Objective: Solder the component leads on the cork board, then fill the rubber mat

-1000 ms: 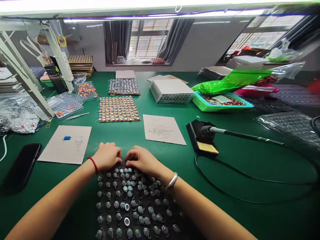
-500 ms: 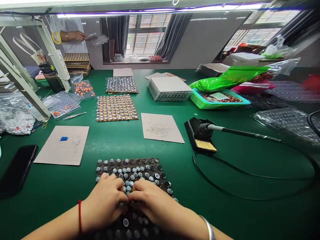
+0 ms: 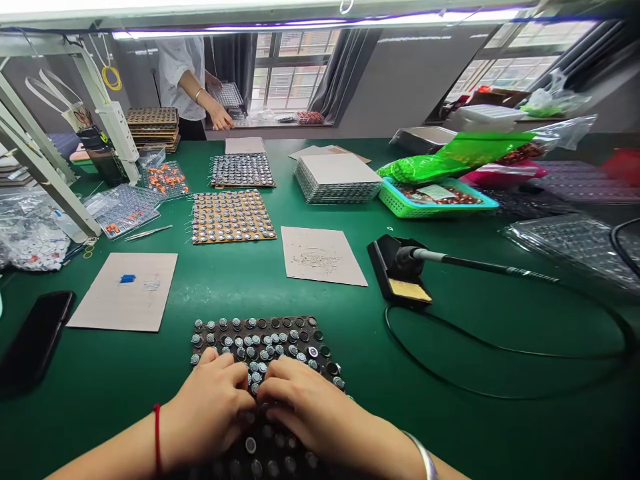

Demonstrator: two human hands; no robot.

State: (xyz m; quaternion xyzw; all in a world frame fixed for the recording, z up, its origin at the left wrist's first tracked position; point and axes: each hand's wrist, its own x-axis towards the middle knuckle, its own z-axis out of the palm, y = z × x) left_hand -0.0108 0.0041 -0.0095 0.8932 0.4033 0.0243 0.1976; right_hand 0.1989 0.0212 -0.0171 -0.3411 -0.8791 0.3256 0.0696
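A dark board [image 3: 280, 325] studded with small round metal-topped parts [image 3: 235, 341] lies on the green mat at the near edge. My left hand [image 3: 213, 410] and my right hand [image 3: 305, 410] rest on its middle, side by side. Their fingers are curled down onto the loose parts and nearly touch each other. What the fingertips pinch is hidden. A red string circles my left wrist, a silver bangle my right.
A soldering iron [image 3: 480, 267] sits in its black stand [image 3: 397, 277] to the right, cable looping over the mat. Cardboard sheets [image 3: 323, 255] [image 3: 125, 292], a phone [image 3: 33, 343], filled boards [image 3: 233, 215] and a green basket [image 3: 435, 207] lie around. A person [image 3: 187, 73] stands at the far end.
Both hands drew back toward me, from the board's far edge to its middle, a second ago and have barely shifted since. The person at the far end stepped right into view.
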